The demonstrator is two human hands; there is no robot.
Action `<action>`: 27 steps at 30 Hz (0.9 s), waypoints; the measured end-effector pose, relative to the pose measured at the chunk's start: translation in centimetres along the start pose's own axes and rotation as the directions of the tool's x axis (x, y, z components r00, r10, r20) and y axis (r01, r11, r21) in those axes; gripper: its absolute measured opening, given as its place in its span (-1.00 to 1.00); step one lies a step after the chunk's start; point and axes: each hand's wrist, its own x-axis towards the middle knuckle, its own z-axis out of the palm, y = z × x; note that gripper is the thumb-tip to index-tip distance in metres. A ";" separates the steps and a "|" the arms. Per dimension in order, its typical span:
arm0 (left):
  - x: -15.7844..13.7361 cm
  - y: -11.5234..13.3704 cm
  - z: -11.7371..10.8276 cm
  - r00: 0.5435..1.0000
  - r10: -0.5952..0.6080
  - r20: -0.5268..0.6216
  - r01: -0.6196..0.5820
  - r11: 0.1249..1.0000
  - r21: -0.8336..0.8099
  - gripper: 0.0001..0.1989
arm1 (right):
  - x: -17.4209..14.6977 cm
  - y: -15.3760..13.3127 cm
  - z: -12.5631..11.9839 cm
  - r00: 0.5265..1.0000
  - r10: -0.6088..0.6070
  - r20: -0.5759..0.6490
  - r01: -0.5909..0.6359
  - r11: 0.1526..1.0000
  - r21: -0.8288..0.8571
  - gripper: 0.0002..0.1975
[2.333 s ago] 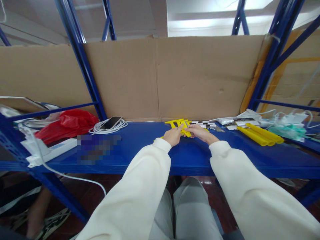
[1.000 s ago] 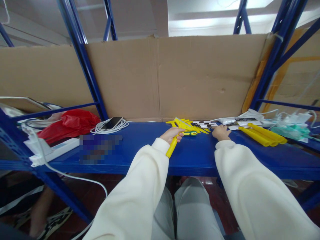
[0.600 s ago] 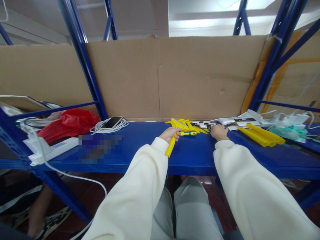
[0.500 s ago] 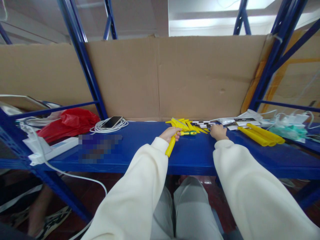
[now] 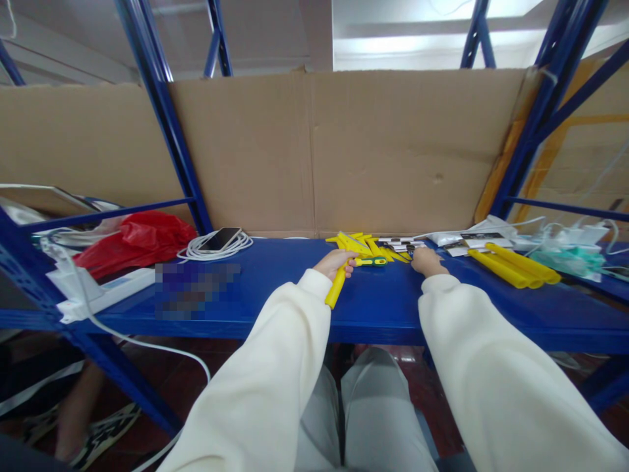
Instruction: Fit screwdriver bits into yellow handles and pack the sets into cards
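Note:
My left hand (image 5: 335, 263) is closed around a yellow tube-like piece (image 5: 337, 288) that slants down toward the front of the blue shelf. A yellow-and-green handle (image 5: 371, 261) sticks out to the right from the same fingers; whether it joins the tube I cannot tell. Behind this hand lies a pile of flat yellow pieces (image 5: 361, 245). My right hand (image 5: 427, 261) rests at the right end of some black-and-white packets (image 5: 400, 245). Its fingers are bent together, with a small dark bit at the tips that is too small to name.
Several yellow tubes (image 5: 515, 267) lie to the right, near white packaging (image 5: 472, 239) and a greenish plastic bag (image 5: 572, 261). On the left are a phone (image 5: 221, 239) on a coiled white cable, a red bag (image 5: 142, 242) and a white power strip (image 5: 111, 295). Cardboard (image 5: 393, 151) closes the back.
My right hand has shifted very slightly and its fingers have drawn a little closer together. The left hand and the yellow piece in it stay in place.

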 end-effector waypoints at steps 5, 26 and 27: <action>-0.3 0.2 0.2 1.000 -0.001 -0.016 0.001 1.000 0.011 -0.81 | 0.0 -0.1 0.1 1.000 0.018 -0.009 -0.018 1.000 0.025 -0.58; -0.6 0.1 1.4 0.975 0.179 -0.131 -0.145 0.962 0.231 -0.80 | 0.0 -6.8 -0.1 0.636 -0.581 -0.508 0.767 0.404 0.499 -0.91; -0.6 0.0 1.4 0.975 0.182 -0.129 -0.147 0.959 0.242 -0.80 | 0.0 -6.8 -0.1 0.634 -0.581 -0.509 0.768 0.404 0.497 -0.91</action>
